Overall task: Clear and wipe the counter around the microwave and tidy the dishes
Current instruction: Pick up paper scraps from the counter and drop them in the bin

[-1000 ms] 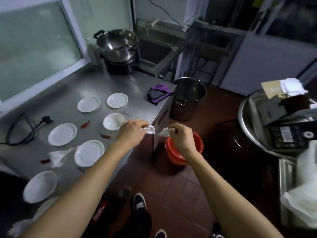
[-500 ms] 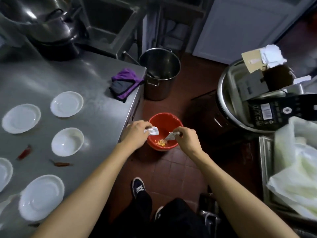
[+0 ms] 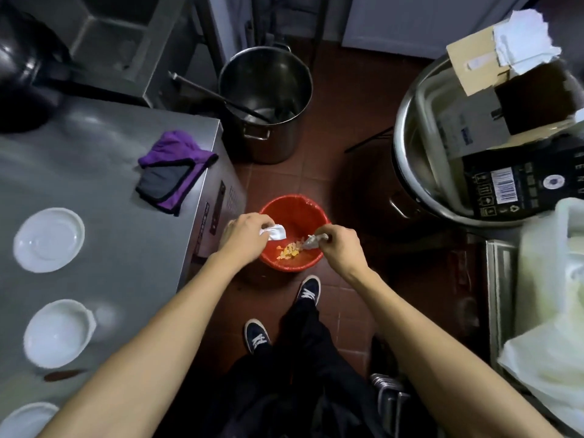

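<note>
**A:** so what's different from half a second ago? Looks like the same pose to me.

**B:** pretty much. Both hands are still over the red bin (image 3: 294, 232) on the floor. Left hand (image 3: 246, 233) still pinches a white tissue wad (image 3: 275, 232), right hand (image 3: 339, 245) still pinches a greyer scrap (image 3: 313, 241), fingers curled round each. Main change is the view: the head has tipped further down, so the bin sits closer to mid-frame and both shoes show now, not just one.

**A:** anything dropped yet?

**B:** nope, both bits are still in the fingers, hanging above the yellow-orange food scraps (image 3: 289, 250) in the bin bottom.

**A:** and the counter?

**B:** steel counter (image 3: 104, 248) on the left, purple cloth (image 3: 173, 172) still lying near its corner. Fewer plates in view than before: three white ones (image 3: 49, 240) down the left edge, the lowest cut off, plus a red chili (image 3: 64, 374) between the lower two. Steel pot (image 3: 265, 102) stands past the counter end, just beyond the bin.
</note>
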